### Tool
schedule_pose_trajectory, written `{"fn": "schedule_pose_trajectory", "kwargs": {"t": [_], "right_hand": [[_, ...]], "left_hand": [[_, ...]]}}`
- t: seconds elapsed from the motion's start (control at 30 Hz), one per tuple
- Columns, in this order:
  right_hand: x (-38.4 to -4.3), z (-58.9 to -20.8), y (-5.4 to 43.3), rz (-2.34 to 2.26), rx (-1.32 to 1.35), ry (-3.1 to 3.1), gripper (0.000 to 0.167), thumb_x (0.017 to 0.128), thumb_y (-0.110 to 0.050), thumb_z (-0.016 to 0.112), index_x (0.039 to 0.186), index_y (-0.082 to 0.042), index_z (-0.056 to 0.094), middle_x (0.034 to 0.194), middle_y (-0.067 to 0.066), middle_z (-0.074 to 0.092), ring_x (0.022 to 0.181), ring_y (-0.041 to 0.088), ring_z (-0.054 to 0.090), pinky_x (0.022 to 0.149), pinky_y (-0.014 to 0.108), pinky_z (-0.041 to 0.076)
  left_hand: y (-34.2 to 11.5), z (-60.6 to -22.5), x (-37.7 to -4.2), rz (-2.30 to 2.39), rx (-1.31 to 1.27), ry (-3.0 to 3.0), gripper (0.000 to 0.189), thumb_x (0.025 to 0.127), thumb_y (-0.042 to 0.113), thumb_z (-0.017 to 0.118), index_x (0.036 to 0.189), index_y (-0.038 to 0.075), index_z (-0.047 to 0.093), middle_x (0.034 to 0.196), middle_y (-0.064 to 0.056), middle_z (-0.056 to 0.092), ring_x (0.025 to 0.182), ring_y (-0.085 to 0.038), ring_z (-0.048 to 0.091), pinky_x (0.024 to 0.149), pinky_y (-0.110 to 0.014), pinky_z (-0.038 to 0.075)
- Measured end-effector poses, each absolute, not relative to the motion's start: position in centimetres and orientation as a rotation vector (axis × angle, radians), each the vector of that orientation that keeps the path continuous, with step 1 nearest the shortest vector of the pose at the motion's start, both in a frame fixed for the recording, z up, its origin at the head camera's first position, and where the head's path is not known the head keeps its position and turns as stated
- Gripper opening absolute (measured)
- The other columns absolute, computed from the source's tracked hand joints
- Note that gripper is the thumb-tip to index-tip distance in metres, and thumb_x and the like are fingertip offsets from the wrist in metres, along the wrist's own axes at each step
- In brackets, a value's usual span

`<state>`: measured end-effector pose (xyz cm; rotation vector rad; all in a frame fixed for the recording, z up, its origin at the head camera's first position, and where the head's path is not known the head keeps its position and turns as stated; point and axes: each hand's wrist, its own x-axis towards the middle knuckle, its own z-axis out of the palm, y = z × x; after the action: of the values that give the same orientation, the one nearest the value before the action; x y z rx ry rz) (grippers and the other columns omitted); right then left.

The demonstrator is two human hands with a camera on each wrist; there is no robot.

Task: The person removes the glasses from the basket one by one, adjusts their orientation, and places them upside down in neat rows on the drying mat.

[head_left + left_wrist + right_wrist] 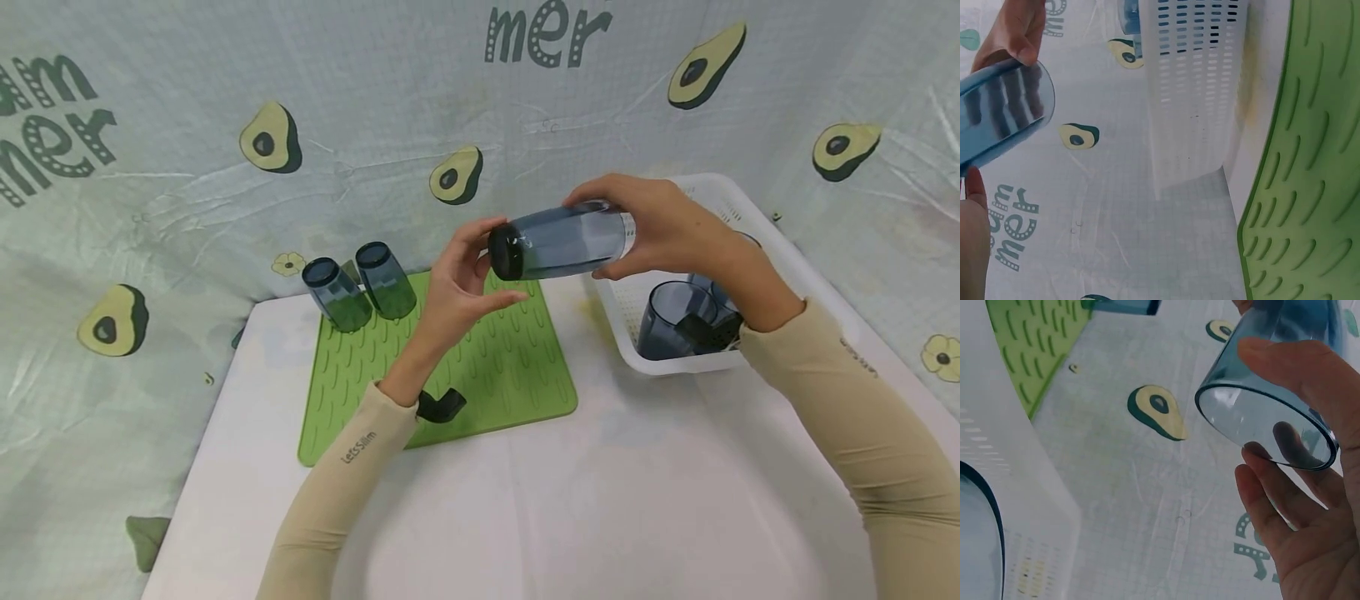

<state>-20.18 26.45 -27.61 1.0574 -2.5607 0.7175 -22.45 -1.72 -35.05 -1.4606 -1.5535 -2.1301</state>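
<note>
A blue-tinted drinking glass (566,240) is held nearly sideways above the green ridged mat (517,358). Its dark, thick base faces left and its open rim faces right. My right hand (667,221) grips the rim end, thumb on one side and fingers on the other, as the right wrist view also shows. Around the base curves my left hand (461,279), fingertips at its upper edge and thumb stretched just beneath. Two similar glasses stand upside down at the mat's back left: one glass (337,296) and, beside it, another glass (386,282).
A white perforated basket (637,362) sits to the right, with blue glasses inside, among them a front glass (663,321). My right forearm crosses over it and covers part of it. Behind the white table (510,517) hangs an avocado-print sheet (360,100).
</note>
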Motion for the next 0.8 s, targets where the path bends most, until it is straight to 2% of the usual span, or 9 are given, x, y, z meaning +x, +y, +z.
{"fn": "schedule_pose_trajectory", "kwargs": {"t": [0.13, 0.2, 0.27, 0.33, 0.47, 0.63, 0.8], "right_hand": [[-20.2, -27.9, 26.2, 0.762, 1.066, -2.591, 0.086, 0.063, -0.004, 0.096, 0.137, -0.008, 0.053, 0.126, 0.009, 0.064, 0.104, 0.025, 0.062, 0.082, 0.045, 0.052], [-20.1, -27.9, 25.8, 0.774, 1.077, -2.624, 0.085, 0.064, -0.003, 0.095, 0.137, -0.008, 0.052, 0.126, 0.008, 0.065, 0.104, 0.024, 0.062, 0.084, 0.045, 0.052], [-20.0, -27.9, 25.2, 0.781, 1.091, -2.66, 0.083, 0.066, -0.003, 0.094, 0.137, -0.009, 0.051, 0.127, 0.008, 0.064, 0.107, 0.023, 0.062, 0.086, 0.044, 0.052], [-20.0, -27.8, 24.7, 0.763, 1.106, -2.69, 0.082, 0.067, -0.003, 0.093, 0.137, -0.01, 0.05, 0.129, 0.008, 0.063, 0.108, 0.023, 0.061, 0.088, 0.044, 0.053], [-19.9, -27.8, 24.0, 0.722, 1.12, -2.719, 0.084, 0.069, -0.004, 0.092, 0.139, -0.009, 0.047, 0.135, 0.01, 0.061, 0.115, 0.025, 0.061, 0.093, 0.045, 0.053], [-19.8, -28.0, 24.0, 0.694, 1.11, -2.741, 0.085, 0.07, -0.006, 0.093, 0.141, -0.008, 0.047, 0.135, 0.011, 0.06, 0.119, 0.028, 0.06, 0.094, 0.047, 0.053], [-19.8, -28.3, 24.0, 0.685, 1.125, -2.742, 0.085, 0.071, -0.006, 0.093, 0.142, -0.006, 0.047, 0.137, 0.011, 0.06, 0.122, 0.028, 0.059, 0.097, 0.047, 0.052]], "left_hand": [[-1.6, -35.0, -22.6, -2.131, -1.544, -1.457, 0.068, 0.079, -0.001, 0.085, 0.141, 0.006, 0.057, 0.141, -0.004, 0.051, 0.128, -0.023, 0.05, 0.107, -0.036, 0.048], [-1.3, -34.8, -22.5, -2.123, -1.571, -1.415, 0.067, 0.078, 0.003, 0.087, 0.138, 0.017, 0.061, 0.14, -0.004, 0.051, 0.131, -0.023, 0.048, 0.109, -0.04, 0.046], [-1.0, -34.6, -22.3, -2.107, -1.611, -1.379, 0.066, 0.077, 0.012, 0.089, 0.136, 0.022, 0.061, 0.141, -0.004, 0.051, 0.134, -0.024, 0.046, 0.111, -0.045, 0.043], [-0.5, -34.3, -22.1, -2.092, -1.658, -1.341, 0.065, 0.077, 0.015, 0.09, 0.135, 0.024, 0.06, 0.143, -0.005, 0.05, 0.137, -0.027, 0.044, 0.113, -0.049, 0.04], [0.0, -33.9, -21.8, -2.091, -1.735, -1.306, 0.065, 0.079, 0.015, 0.089, 0.135, 0.024, 0.057, 0.143, -0.006, 0.053, 0.137, -0.03, 0.047, 0.112, -0.052, 0.04], [-0.2, -34.1, -21.7, -2.059, -1.751, -1.373, 0.071, 0.081, 0.016, 0.087, 0.143, 0.023, 0.053, 0.145, -0.004, 0.056, 0.137, -0.028, 0.048, 0.114, -0.051, 0.04], [-0.3, -34.6, -21.7, -1.997, -1.757, -1.436, 0.072, 0.083, 0.017, 0.086, 0.147, 0.024, 0.054, 0.148, -0.002, 0.054, 0.142, -0.033, 0.043, 0.117, -0.057, 0.034]]}}
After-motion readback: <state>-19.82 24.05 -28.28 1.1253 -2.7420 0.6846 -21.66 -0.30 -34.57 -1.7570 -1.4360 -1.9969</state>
